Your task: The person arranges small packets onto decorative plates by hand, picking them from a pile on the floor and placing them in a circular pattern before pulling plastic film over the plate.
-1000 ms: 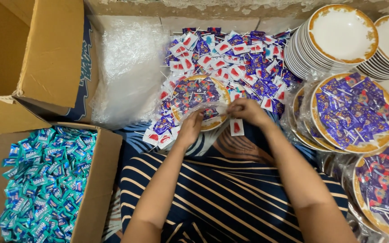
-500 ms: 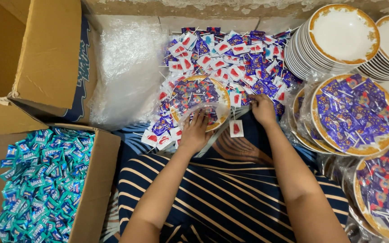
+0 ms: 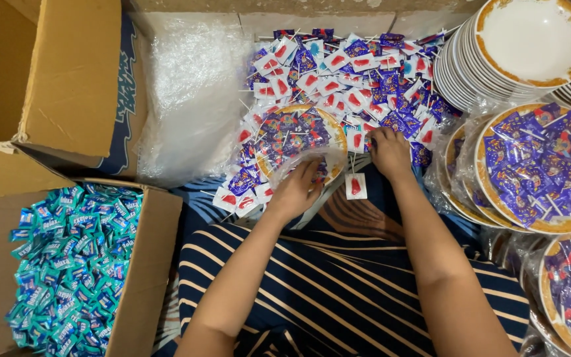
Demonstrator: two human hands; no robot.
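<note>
A gold-rimmed plate [image 3: 333,134] filled with purple wrapped lollipops sits in a clear plastic bag in front of me. My left hand [image 3: 296,190] grips the bag's edge at the plate's near rim. Just to its right, my right hand [image 3: 388,151] rests on the loose pile of purple and red-and-white lollipops [image 3: 358,73], fingers curled into the wrappers; whether it holds one is hidden. A single red-and-white lollipop [image 3: 355,185] lies on my lap between the hands.
A stack of white gold-rimmed plates [image 3: 530,46] stands at the far right. Bagged filled plates [image 3: 536,165] lie along the right. A cardboard box of teal wrapped sweets [image 3: 67,258] is at my left, an open empty box [image 3: 47,79] behind it, and crumpled clear plastic [image 3: 193,92].
My right hand has moved right, off the plate's bag and onto the loose lollipop pile. My left hand has stayed on the bag at the plate's near rim.
</note>
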